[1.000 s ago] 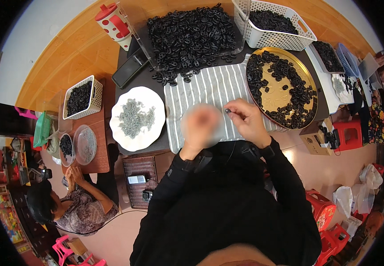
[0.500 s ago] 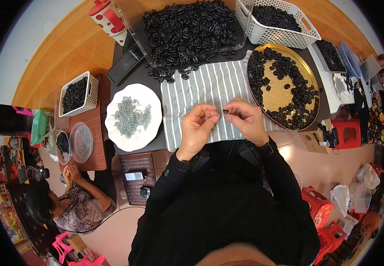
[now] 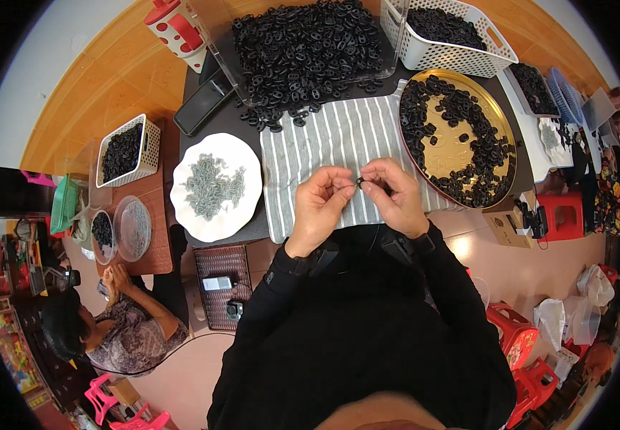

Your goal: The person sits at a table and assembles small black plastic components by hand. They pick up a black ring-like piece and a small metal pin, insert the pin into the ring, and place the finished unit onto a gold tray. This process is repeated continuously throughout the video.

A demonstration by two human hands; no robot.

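Observation:
Over a grey-and-white striped cloth [image 3: 310, 143], my two hands meet with their fingertips almost touching. My right hand [image 3: 397, 197] pinches a small black plastic piece [image 3: 360, 182] between thumb and forefinger. My left hand [image 3: 322, 208] is closed in a pinch right against that piece; whatever lies in its fingertips is too small to make out. To the left, a white scalloped plate [image 3: 188, 215] bears a heap of small grey-clear pieces [image 3: 213, 186]. On the right, a round golden tray [image 3: 447, 150] carries many black pieces [image 3: 467, 107].
A clear bin of black two-holed pieces [image 3: 310, 50] spills onto the table's far side. Behind the tray stands a white basket [image 3: 460, 61]. A phone [image 3: 204, 106] and a red-dotted mug [image 3: 177, 32] are at far left. Another person [image 3: 123, 322] sits at a side table, left.
My right hand has shifted slightly left, bringing the black piece against my left fingertips. The gap between the two hands has closed.

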